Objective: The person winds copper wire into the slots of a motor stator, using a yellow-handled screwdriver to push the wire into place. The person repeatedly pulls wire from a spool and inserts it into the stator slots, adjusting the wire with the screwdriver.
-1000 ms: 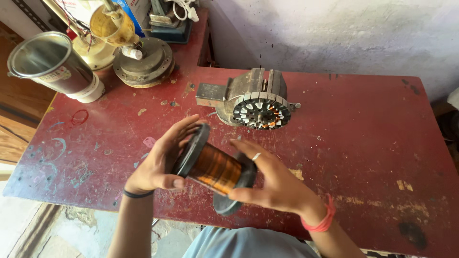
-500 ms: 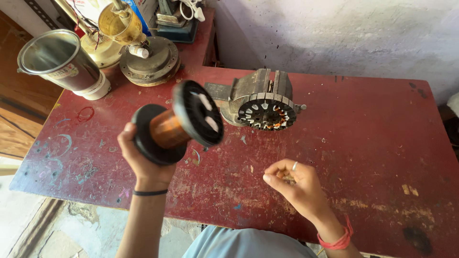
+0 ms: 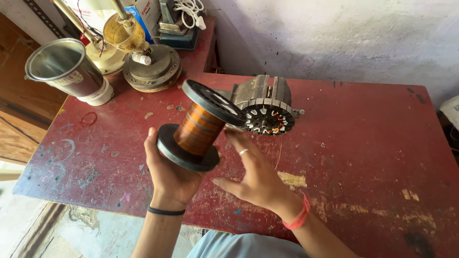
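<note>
At the centre of the frame the left hand [image 3: 169, 179] is gripping a spool of copper wire [image 3: 201, 125] by its lower black flange, tilting it toward the upper right. The right hand [image 3: 256, 174] is spreading open beside it, fingertips touching the upper flange. Just behind, a metal stator [image 3: 265, 107] is sitting on the red table [image 3: 363, 138]; a steel cup [image 3: 67, 71] is standing at upper left

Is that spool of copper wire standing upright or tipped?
Tipped. The copper wire spool leans up to the right in the left hand, off the red table; the right hand touches it.
</note>
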